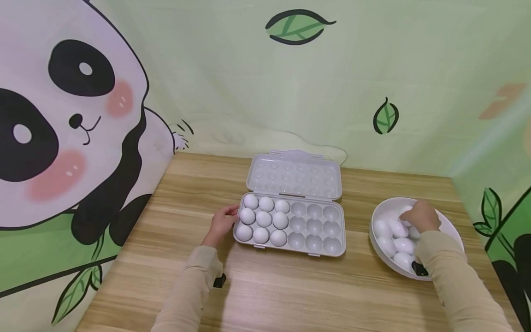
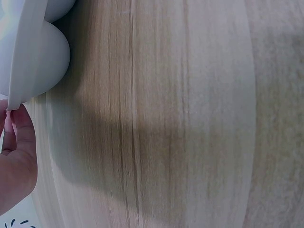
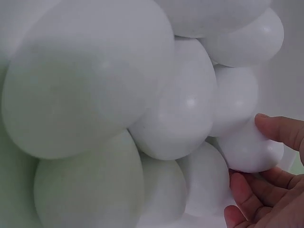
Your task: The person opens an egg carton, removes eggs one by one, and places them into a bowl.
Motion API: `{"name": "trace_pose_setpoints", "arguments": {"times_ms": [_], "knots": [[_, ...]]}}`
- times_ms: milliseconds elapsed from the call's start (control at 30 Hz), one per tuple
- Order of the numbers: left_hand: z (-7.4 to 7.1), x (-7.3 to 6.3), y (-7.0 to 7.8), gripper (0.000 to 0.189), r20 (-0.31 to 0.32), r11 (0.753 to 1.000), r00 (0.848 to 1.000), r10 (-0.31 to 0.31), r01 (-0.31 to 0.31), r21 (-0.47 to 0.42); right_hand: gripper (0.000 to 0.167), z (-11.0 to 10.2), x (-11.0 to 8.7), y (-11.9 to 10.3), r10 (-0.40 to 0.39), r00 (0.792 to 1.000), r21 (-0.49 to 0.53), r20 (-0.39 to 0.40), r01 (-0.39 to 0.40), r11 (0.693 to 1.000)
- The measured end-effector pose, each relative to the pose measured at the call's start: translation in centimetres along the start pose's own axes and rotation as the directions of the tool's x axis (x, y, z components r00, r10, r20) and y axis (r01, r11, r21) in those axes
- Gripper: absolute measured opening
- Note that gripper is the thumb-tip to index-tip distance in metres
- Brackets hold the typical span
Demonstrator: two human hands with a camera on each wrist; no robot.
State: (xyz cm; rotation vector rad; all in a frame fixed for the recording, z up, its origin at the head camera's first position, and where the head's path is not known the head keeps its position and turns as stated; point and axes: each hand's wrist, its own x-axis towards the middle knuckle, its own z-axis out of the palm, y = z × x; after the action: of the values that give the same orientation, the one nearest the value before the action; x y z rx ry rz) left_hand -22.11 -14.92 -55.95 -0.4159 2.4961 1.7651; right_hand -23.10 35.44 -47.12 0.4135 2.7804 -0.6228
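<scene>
Left hand point(image 1: 221, 226) pinching left rim of moulded, pale egg carton point(image 1: 314, 227); right hand point(image 1: 421, 216), thumb and fingers round a smooth white egg point(image 3: 251, 149) inside round white bowl point(image 1: 450, 233). Wood-grain table point(image 1: 290, 295), panda-and-leaf backdrop point(image 1: 228, 69) behind. Lid point(image 1: 294, 177) hinged open, nine eggs point(image 1: 263, 219) in carton's left half, loose eggs point(image 1: 399, 229) piled in bowl

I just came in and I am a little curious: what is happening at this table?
A person is handling white eggs with both hands busy. The right hand is inside the white bowl, with thumb and fingers around one egg; more eggs lie there. The left hand holds the left edge of the egg carton. Its lid is open. Nine eggs sit in the carton's left half, and the nine cups on the right are empty.
</scene>
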Motion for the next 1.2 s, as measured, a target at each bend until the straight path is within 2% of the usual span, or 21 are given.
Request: {"name": "trace_pose_setpoints", "arguments": {"times_ms": [167, 433, 700, 833, 967, 1100, 1200], "knots": [[0.1, 0.2, -0.1, 0.034, -0.006, 1.000, 1.000, 0.002, -0.002, -0.002, 0.045, 0.1, -0.1, 0.0, 0.012, 1.000, -0.001, -0.004, -0.012, 1.000], [0.1, 0.3, -0.1, 0.034, -0.004, 1.000, 1.000, 0.002, -0.002, 0.001, 0.047, 0.3, -0.2, 0.0, 0.007, 1.000, -0.041, 0.011, -0.006, 0.999], [0.0, 0.2, 0.1, 0.034, -0.005, 1.000, 1.000, 0.000, 0.000, 0.010, 0.059, -1.0, -0.2, -0.5, 0.013, 0.998, -0.111, 0.068, -0.005, 0.994], [-0.1, 0.1, 0.1, 0.034, -0.005, 1.000, 1.000, 0.001, -0.001, 0.019, 0.055, -2.1, -0.2, -1.4, -0.078, 0.996, -0.076, 0.041, 0.081, 0.994], [-0.1, 0.0, 0.3, 0.034, -0.005, 1.000, 1.000, 0.011, -0.011, 0.020, 0.058, -2.6, -0.2, -3.5, -0.195, 0.980, 0.013, 0.047, 0.194, 0.981], [-0.1, -0.2, 0.3, 0.034, -0.006, 1.000, 1.000, 0.012, -0.012, 0.016, 0.060, -1.7, -0.4, -6.4, -0.309, 0.948, 0.108, 0.071, 0.301, 0.948], [0.0, -0.2, 0.2, 0.035, -0.001, 1.000, 1.000, 0.002, -0.002, -0.002, 0.057, -0.4, -0.8, -8.6, -0.399, 0.913, 0.166, 0.084, 0.382, 0.909]]}}
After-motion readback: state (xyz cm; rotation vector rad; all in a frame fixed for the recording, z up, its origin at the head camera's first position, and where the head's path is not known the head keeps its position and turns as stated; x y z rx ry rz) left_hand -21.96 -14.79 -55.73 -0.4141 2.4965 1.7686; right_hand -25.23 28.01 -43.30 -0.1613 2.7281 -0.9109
